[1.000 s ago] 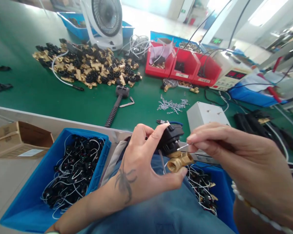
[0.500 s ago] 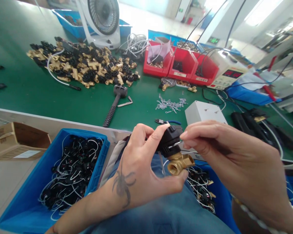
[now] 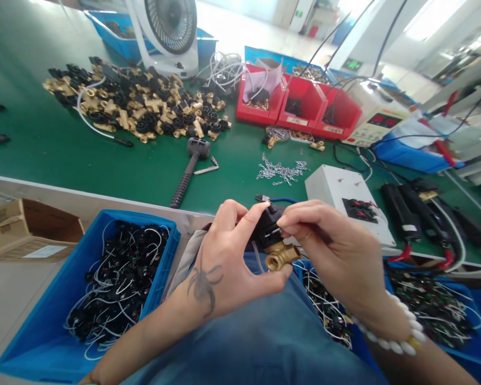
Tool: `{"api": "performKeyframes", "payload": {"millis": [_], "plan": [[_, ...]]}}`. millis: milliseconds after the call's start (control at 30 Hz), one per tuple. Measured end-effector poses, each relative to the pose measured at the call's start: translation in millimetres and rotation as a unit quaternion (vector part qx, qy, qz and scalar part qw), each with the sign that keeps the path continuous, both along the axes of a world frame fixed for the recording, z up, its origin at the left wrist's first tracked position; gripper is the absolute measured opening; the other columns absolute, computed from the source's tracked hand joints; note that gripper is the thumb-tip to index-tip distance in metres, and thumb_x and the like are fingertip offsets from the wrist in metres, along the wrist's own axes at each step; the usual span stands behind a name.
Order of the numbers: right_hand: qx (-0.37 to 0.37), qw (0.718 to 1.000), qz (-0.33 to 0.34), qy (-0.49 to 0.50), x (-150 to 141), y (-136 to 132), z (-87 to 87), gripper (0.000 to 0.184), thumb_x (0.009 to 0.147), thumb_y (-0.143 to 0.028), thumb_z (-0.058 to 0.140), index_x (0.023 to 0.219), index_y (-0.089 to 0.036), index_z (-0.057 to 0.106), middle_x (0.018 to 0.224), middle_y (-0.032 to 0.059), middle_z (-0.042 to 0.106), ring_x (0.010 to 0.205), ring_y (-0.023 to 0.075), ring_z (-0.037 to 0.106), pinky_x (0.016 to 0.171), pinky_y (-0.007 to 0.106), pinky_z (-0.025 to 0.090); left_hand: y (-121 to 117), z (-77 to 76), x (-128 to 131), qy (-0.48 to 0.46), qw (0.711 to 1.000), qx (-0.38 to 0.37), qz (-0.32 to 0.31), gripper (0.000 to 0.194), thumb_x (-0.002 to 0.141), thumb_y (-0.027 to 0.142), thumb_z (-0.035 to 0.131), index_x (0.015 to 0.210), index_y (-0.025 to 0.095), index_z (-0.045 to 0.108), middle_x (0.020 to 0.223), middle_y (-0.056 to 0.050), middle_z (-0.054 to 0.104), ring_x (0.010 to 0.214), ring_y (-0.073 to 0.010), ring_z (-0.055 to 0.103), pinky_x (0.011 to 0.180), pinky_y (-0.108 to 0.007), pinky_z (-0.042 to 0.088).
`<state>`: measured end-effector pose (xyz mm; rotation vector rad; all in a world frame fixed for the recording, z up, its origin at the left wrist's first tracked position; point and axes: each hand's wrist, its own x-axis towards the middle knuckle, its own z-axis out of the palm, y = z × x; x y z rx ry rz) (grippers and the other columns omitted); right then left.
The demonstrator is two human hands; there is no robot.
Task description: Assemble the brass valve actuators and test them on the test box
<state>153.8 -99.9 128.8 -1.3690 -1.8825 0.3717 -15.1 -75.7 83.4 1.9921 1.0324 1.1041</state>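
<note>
In the head view, my left hand [image 3: 228,251] grips a brass valve body [image 3: 281,256] with a black plastic housing [image 3: 268,222] on top, thumb under the brass and index finger on the housing. Its open threaded port faces me. My right hand [image 3: 328,240] is pinched against the right side of the housing. A thin silvery metal clip [image 3: 271,233] shows at the housing beside those fingertips; its far end is hidden. On the green bench [image 3: 232,187] beyond lie a pile of similar metal clips [image 3: 280,171] and blue-handled cutters [image 3: 278,200].
Brass valves with black parts [image 3: 144,107] are heaped at the back left, near a white fan [image 3: 170,32]. A mallet [image 3: 190,171] lies in front. Red bins [image 3: 260,112] and a grey box [image 3: 331,187] stand right. Blue crates [image 3: 8,353] of wired black parts flank my lap.
Both hands have shifted slightly left with the valve. My right hand has moved in closer to the housing, and less of the metal clip shows. More of the grey box is uncovered.
</note>
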Motion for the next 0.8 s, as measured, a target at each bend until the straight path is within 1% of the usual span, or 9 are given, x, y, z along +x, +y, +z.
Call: {"api": "performKeyframes", "payload": {"millis": [67,133,233,333,467,567,633,700,800], "plan": [[0.0,1.0,0.02,-0.003,4.4,7.6,-9.6,0.014,0.097,-0.015,0.059,0.093,-0.024,0.069,0.093,0.0022,0.072,0.085,0.0169,0.069,0.077,0.03,0.058,6.2,-9.3,0.9,0.004,1.0,-0.012,-0.012,0.067,0.068,0.033,0.081,0.131,0.019,0.061,0.101,-0.007,0.056,0.092,-0.0251,0.06,0.081,-0.041,0.061],[-0.007,1.0,0.016,-0.001,15.2,18.7,-19.6,0.013,0.096,-0.021,0.063,0.106,-0.025,0.07,0.1,0.0034,0.072,0.089,0.0176,0.068,0.08,0.031,0.057,13.6,-19.2,1.4,0.0,0.999,-0.028,-0.018,0.067,0.069,0.032,0.081,0.131,0.018,0.061,0.102,-0.006,0.054,0.094,-0.0238,0.059,0.084,-0.041,0.06],[-0.012,0.997,-0.07,0.01,42.3,39.3,-43.6,0.038,0.095,-0.034,0.064,0.132,-0.027,0.061,0.105,0.0052,0.07,0.089,0.02,0.067,0.08,0.035,0.057,27.0,-33.5,1.5,-0.027,0.998,-0.063,-0.007,0.068,0.071,0.035,0.08,0.134,0.019,0.059,0.103,-0.005,0.051,0.095,-0.0219,0.058,0.085,-0.04,0.061],[-0.053,0.982,-0.145,-0.111,67.2,54.2,-79.3,0.036,0.095,-0.036,0.061,0.126,-0.018,0.065,0.097,0.0104,0.069,0.088,0.0263,0.066,0.082,0.043,0.056,40.9,-47.1,3.0,-0.068,0.993,-0.097,0.011,0.07,0.071,0.037,0.08,0.135,0.019,0.057,0.106,-0.005,0.049,0.099,-0.0208,0.059,0.084,-0.036,0.061],[-0.091,0.95,-0.14,-0.265,72.2,54.0,-115.1,0.032,0.098,-0.028,0.053,0.118,-0.012,0.072,0.1,0.0197,0.068,0.097,0.0349,0.063,0.087,0.05,0.053,53.9,-65.6,9.7,-0.105,0.988,-0.112,0.023,0.073,0.071,0.036,0.081,0.137,0.019,0.056,0.108,-0.005,0.047,0.103,-0.021,0.058,0.085,-0.034,0.062],[-0.048,0.936,-0.141,-0.32,64.8,49.7,-121.1,0.047,0.098,-0.033,0.056,0.135,-0.005,0.064,0.123,0.0275,0.062,0.114,0.0405,0.057,0.096,0.053,0.049,58.6,-77.6,15.6,-0.112,0.988,-0.107,0.022,0.073,0.071,0.035,0.081,0.138,0.02,0.055,0.108,-0.005,0.047,0.105,-0.0218,0.057,0.086,-0.035,0.061],[-0.046,0.926,-0.135,-0.349,62.4,50.4,-120.4,0.052,0.098,-0.038,0.056,0.139,-0.006,0.062,0.128,0.0284,0.06,0.117,0.0418,0.054,0.099,0.055,0.046,60.3,-82.6,18.2,-0.111,0.989,-0.1,0.021,0.074,0.071,0.036,0.08,0.139,0.018,0.054,0.109,-0.005,0.047,0.106,-0.0222,0.056,0.086,-0.036,0.061],[-0.071,0.936,-0.121,-0.322,63.3,53.7,-118.0,0.048,0.099,-0.041,0.052,0.132,-0.01,0.067,0.115,0.025,0.064,0.11,0.0396,0.056,0.097,0.054,0.046,61.1,-84.7,19.5,-0.107,0.99,-0.092,0.019,0.075,0.071,0.036,0.08,0.14,0.018,0.054,0.109,-0.006,0.047,0.105,-0.0222,0.055,0.085,-0.036,0.06],[-0.114,0.969,-0.127,-0.178,68.8,60.0,-104.2,0.053,0.099,-0.056,0.043,0.108,-0.015,0.075,0.089,0.0172,0.065,0.09,0.0327,0.059,0.082,0.047,0.05,61.4,-84.4,19.6,-0.098,0.992,-0.082,0.018,0.075,0.071,0.036,0.08,0.139,0.019,0.055,0.107,-0.005,0.047,0.102,-0.0217,0.056,0.086,-0.037,0.059]]}}
